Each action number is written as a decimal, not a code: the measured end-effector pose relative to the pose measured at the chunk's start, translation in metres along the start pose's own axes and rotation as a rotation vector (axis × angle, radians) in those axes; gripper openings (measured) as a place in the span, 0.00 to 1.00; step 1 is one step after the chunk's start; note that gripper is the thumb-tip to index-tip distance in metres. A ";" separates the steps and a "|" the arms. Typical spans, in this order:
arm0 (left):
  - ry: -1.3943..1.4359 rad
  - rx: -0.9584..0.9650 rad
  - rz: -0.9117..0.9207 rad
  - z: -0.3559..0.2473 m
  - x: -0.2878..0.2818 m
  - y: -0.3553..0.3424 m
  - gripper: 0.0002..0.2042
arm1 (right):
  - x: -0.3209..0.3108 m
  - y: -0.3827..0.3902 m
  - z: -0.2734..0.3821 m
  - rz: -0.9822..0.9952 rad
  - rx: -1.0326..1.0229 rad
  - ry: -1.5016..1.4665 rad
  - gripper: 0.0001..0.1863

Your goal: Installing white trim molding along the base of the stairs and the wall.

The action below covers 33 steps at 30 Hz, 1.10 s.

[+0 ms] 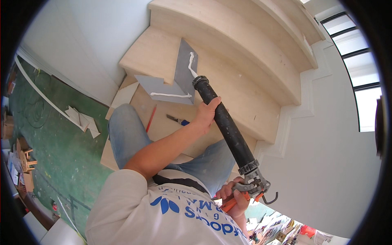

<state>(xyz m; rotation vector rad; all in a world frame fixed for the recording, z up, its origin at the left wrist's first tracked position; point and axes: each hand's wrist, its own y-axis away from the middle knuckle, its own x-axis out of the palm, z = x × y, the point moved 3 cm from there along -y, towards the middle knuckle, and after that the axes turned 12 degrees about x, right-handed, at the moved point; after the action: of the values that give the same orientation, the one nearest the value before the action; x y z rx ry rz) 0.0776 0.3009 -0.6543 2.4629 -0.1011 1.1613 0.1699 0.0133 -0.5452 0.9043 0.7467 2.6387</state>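
My left hand [206,116] is closed round the black barrel of a caulking gun [228,134], near its upper end. My right hand [232,196] grips the orange-and-metal handle at the lower end. The white nozzle [194,74] is at a grey board [182,71] on the pale stair, at the tail of a squiggled white bead. A second grey board [159,84], with a notched edge, lies to its left and carries another white bead along it. A red pencil [151,118] and a utility knife [177,120] lie on the step by my legs.
Pale curved stairs [241,53] rise above, beside white walls [306,163] and a barred window [363,104]. At left, a green floor [53,143] below holds loose offcuts [81,120], a stool [26,159] and boxes. Scattered materials [281,234] show at lower right.
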 end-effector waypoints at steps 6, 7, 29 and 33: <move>0.018 -0.002 0.009 0.010 -0.005 0.001 0.18 | -0.010 0.004 -0.001 0.001 0.059 -0.052 0.20; 0.017 -0.006 0.007 0.010 -0.005 0.001 0.18 | -0.012 0.005 -0.001 -0.014 0.064 -0.049 0.19; -0.046 0.025 -0.008 0.031 -0.017 0.007 0.18 | -0.020 0.006 0.005 0.091 -0.012 -0.036 0.26; 0.009 -0.008 -0.035 0.028 -0.013 0.017 0.17 | -0.033 0.009 0.004 0.088 0.004 -0.039 0.23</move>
<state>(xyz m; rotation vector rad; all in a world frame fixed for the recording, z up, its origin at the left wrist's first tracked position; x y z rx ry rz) 0.0856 0.2727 -0.6741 2.4427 -0.0599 1.1555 0.1974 -0.0053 -0.5541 1.0084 0.7184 2.6874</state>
